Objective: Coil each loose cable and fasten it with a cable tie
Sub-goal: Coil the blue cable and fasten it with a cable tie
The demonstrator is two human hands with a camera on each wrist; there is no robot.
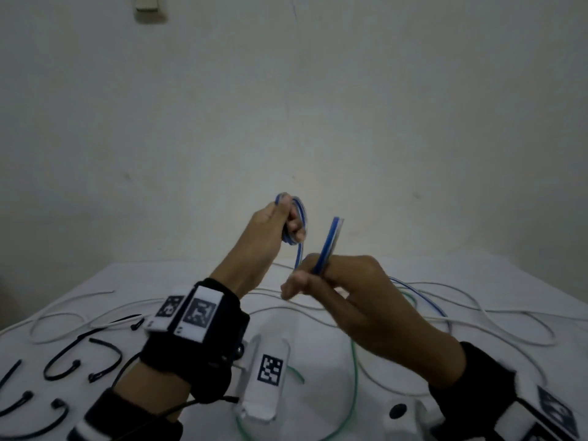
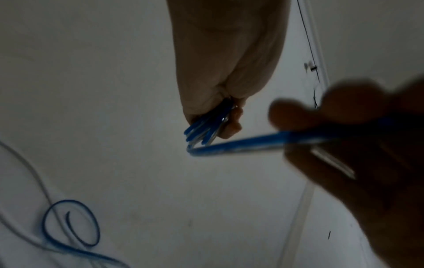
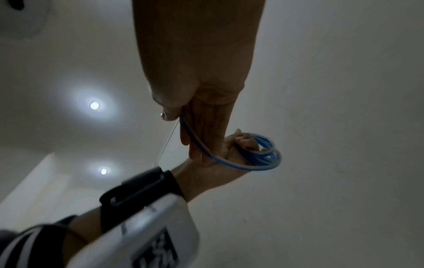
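Closest to the lens, at 7 o'clock of the head view: black wrist strap (image 1: pixel 203 354) with white marker blocks. Further left, at 8 o'clock on the desk (image 1: pixel 191 275): a scatter of black cable ties (image 1: pixel 60 364), loose and untouched.

Above the strap, near 12 o'clock from it: left hand (image 1: pixel 270 224), raised clear of the desk, fingers curled tight round a small coil (image 1: pixel 300 214) of several stacked turns. Seen from the right wrist as a neat ring at the fingertips.

At 4 o'clock from the coil, close beside it: right hand (image 1: pixel 346 291), thumb and fingers pinching the free run of the same blue cable (image 1: pixel 327 246), a doubled length standing up out of the pinch toward 1 o'clock. Remainder trailing off to 3 o'clock across the desk, lying among a green cable (image 1: pixel 353 370) and several white cables (image 1: pixel 515 316), all uncoiled.

Judged step: midway through winding the first cable, tie not yet in play.

Next move, as a judgement: carry the pinched length over to the left hand, lay it on the stack as one more turn, slide the pinch further down the tail, repeat until no slack remains. Then a firm left-hand hold on the bundle, lest the turns spring apart, and a reach with the right hand toward 8 o'clock for a tie.
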